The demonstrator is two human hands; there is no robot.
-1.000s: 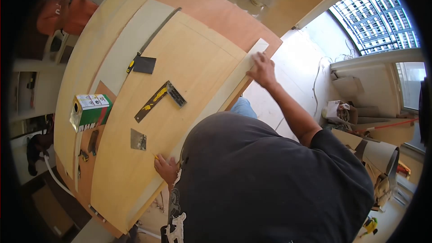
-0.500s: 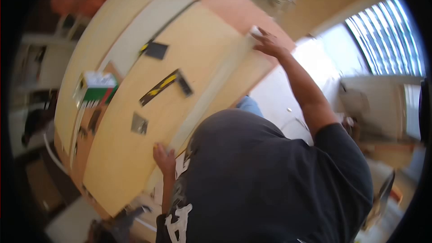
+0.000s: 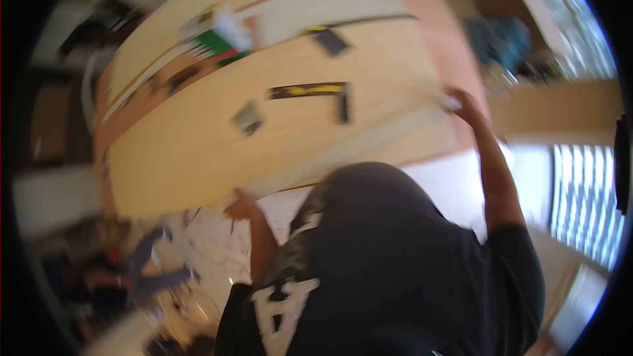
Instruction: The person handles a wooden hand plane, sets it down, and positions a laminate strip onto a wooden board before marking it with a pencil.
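Note:
A long pale strip [image 3: 356, 145] runs slantwise across the near part of a light wooden board [image 3: 178, 165]. At its left end, by the board's near edge, my left hand [image 3: 242, 206] is closed around the strip; motion blurs the fingers. My right hand [image 3: 463, 104] grips the far right end, where a small white piece shows at the fingers. Beyond the strip lie a dark square with yellow markings [image 3: 306, 90] and a small grey metal plate [image 3: 248, 118]. Another dark tool with a yellow part [image 3: 331, 42] rests farther back.
A green, white and red box [image 3: 224, 39] stands at the back left of the work surface, near small dark items. Blurred blue trouser legs [image 3: 148, 257] show at the lower left. A window with slatted blinds [image 3: 587, 204] is at right.
My view has turned, so the board now lies more level across the picture. Both hands stay at the strip's ends. The squares and plate keep their places on the board.

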